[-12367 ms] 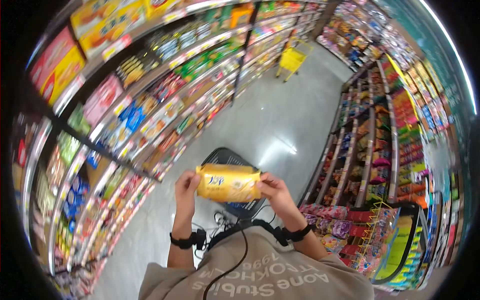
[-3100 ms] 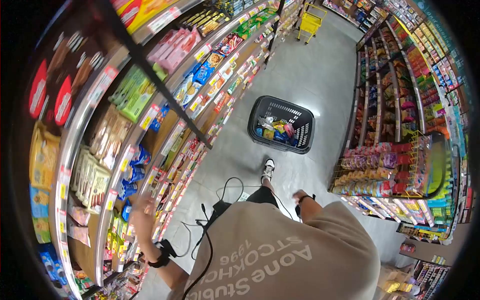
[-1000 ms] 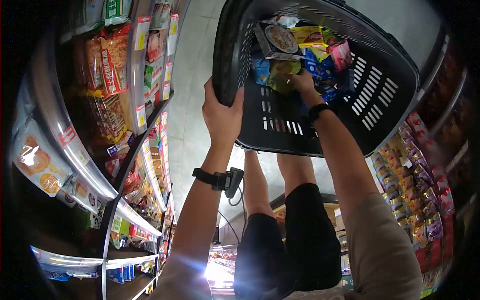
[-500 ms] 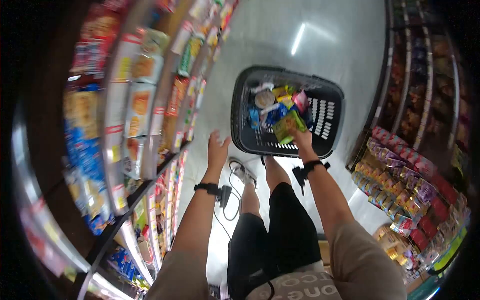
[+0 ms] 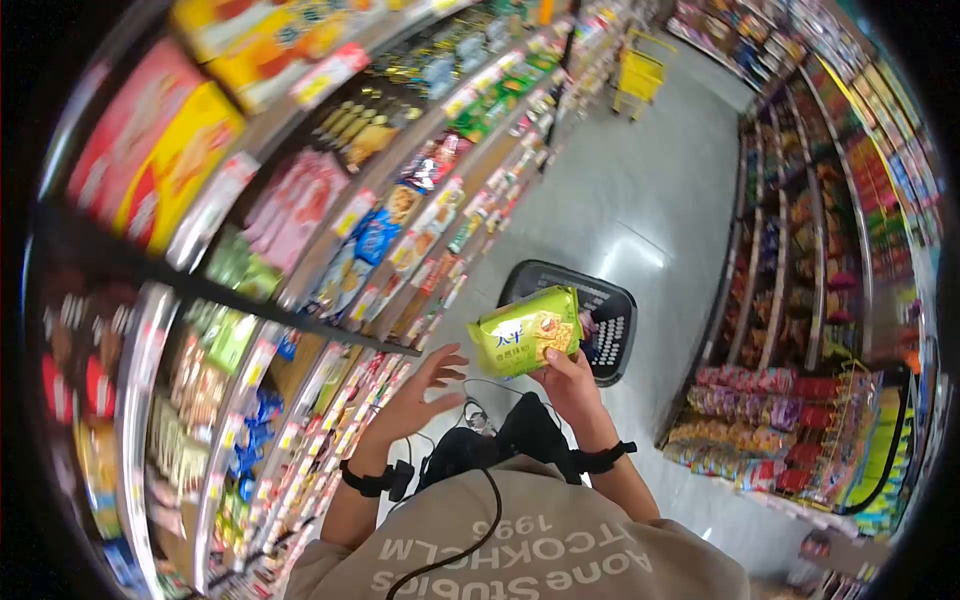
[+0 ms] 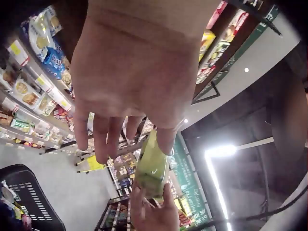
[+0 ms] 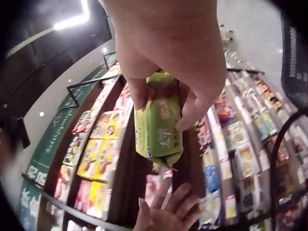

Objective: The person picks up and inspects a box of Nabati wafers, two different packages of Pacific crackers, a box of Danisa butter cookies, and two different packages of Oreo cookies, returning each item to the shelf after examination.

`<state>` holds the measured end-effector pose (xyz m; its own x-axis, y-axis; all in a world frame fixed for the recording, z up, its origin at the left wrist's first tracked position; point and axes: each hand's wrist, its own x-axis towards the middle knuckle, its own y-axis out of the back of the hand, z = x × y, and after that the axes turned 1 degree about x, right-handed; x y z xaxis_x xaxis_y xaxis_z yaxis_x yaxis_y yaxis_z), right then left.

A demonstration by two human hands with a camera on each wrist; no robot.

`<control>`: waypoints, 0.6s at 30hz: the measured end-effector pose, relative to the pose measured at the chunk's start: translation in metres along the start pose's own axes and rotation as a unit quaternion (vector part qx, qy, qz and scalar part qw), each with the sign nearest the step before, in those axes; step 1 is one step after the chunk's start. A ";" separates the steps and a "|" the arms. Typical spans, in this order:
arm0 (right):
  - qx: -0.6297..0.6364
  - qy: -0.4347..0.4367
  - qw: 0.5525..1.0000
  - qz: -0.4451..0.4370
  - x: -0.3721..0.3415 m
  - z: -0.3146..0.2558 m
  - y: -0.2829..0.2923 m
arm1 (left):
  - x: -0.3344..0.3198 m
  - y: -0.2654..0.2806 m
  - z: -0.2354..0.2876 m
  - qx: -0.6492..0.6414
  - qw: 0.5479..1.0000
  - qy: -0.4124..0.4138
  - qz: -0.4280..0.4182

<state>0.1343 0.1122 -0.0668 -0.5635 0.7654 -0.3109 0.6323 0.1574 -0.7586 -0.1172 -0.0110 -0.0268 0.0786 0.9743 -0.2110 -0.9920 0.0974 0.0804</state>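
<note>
My right hand [image 5: 572, 385] grips a green packet of crackers [image 5: 527, 333] by its lower right corner, thumb on the printed front. Raised in front of my chest, the packet overlaps the black shopping basket [image 5: 618, 350] on the floor beyond. In the right wrist view the cracker packet [image 7: 161, 125] sits between thumb and fingers, its far end pointing at the other palm. Just left of the packet, my left hand [image 5: 415, 395] is held up with fingers spread, holding nothing. The left wrist view shows that hand [image 6: 137, 72] from close up, its thumb overlapping the packet's edge.
Shelves of packaged snacks [image 5: 400, 230] line the aisle on the left. More shelving [image 5: 790, 230] runs along the right, with a yellow wire rack [image 5: 840, 420] of small bags nearer me. A yellow cart [image 5: 640, 75] stands far down the aisle. A cable [image 5: 480, 540] crosses my shirt.
The right hand has lifted the green cracker packet out of the basket up to chest height. My left hand, gripping the basket rim a second ago, has let go and come up beside the packet.
</note>
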 end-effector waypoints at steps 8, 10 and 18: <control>-0.096 -0.058 0.974 -0.195 -0.056 0.001 -0.104 | -0.099 -0.045 0.043 -0.114 0.956 -0.160 0.218; -0.058 -0.101 0.962 -0.246 -0.072 0.004 -0.106 | -0.115 -0.065 0.066 -0.158 0.927 -0.184 0.287; -0.115 -0.129 0.920 -0.353 -0.131 0.015 -0.119 | -0.203 -0.096 0.079 -0.188 0.879 -0.137 0.416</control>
<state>0.1249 -0.0158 0.0560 -0.9653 0.2530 0.0644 0.1395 0.7081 -0.6922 -0.0301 -0.2025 0.0853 -0.7200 0.6938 0.0159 -0.6759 -0.6959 -0.2426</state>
